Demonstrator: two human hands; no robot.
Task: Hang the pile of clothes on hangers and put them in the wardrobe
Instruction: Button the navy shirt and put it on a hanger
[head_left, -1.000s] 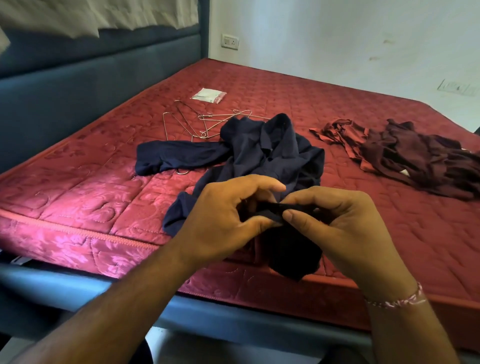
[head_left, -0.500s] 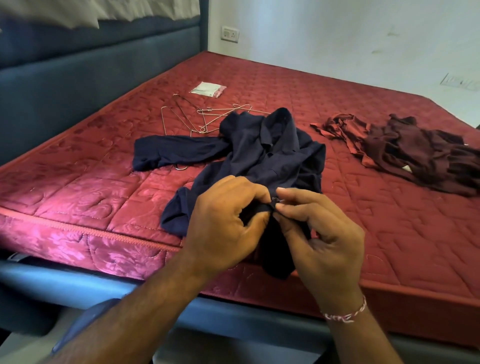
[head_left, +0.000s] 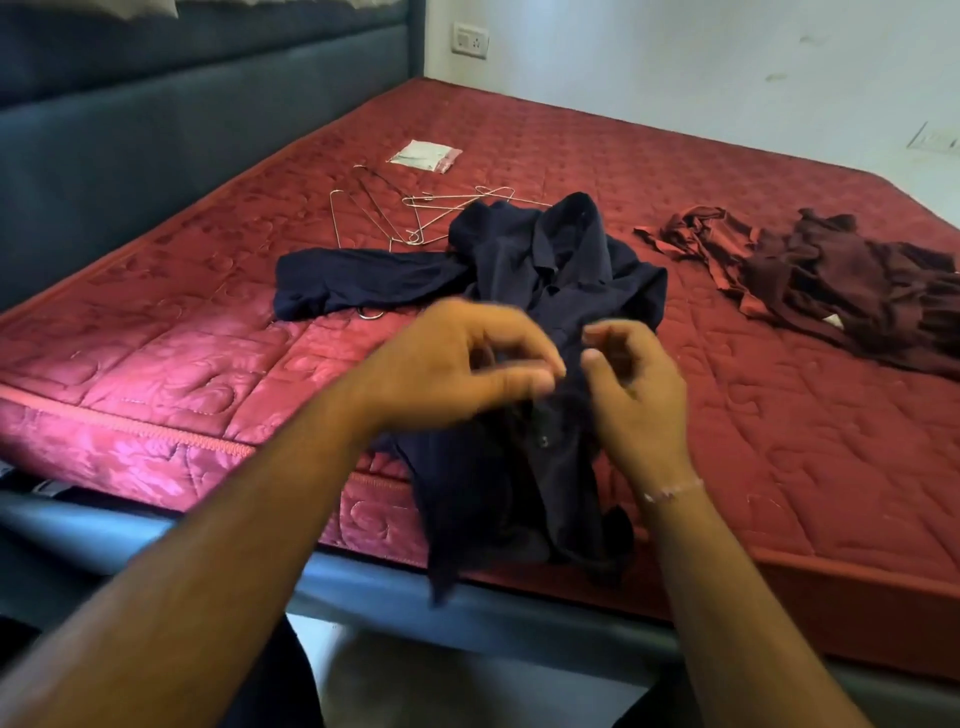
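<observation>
Navy shirt (head_left: 545, 270) on quilted red mattress (head_left: 779, 441) – blurred left hand (head_left: 467, 364), right hand (head_left: 631, 384), fingers curled, grip unclear

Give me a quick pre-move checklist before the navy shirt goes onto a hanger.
1. Wire hangers available on the mattress: ok, loose behind the shirt.
2. Navy shirt within reach: ok, its lower part drapes over the mattress edge.
3. Left hand grip on the shirt: cannot tell, blurred.
4. Right hand grip: cannot tell, fingers curled just above the fabric.
5. Shirt buttons undone: cannot tell.
6. Maroon clothes clear of the work: ok, apart to the right.
</observation>
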